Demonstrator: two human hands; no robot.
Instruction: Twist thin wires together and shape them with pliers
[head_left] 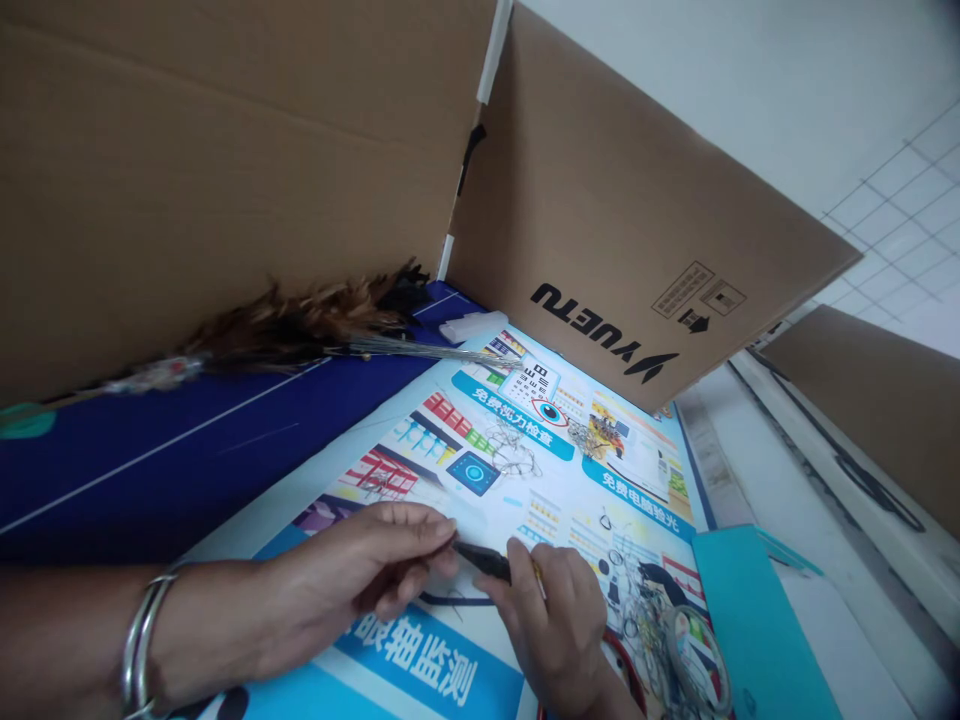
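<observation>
My right hand (551, 610) is closed around dark-jawed pliers (484, 560), whose tip points left. The tip meets the fingertips of my left hand (390, 560), which are pinched together; whatever they hold is too small to make out. Two silver bangles circle my left wrist. Both hands are over a printed poster sheet (450, 510). Tangled wire pieces and rings (652, 640) lie to the right of my right hand, with a round coil (697, 660) among them.
Cardboard panels (600, 200) stand behind and at the left. Brown feathers (300, 320) and a bundle of thin wires (427, 350) lie near the left panel. A teal box or folder (765, 620) is at the right. More small wire pieces (514, 450) lie on the poster.
</observation>
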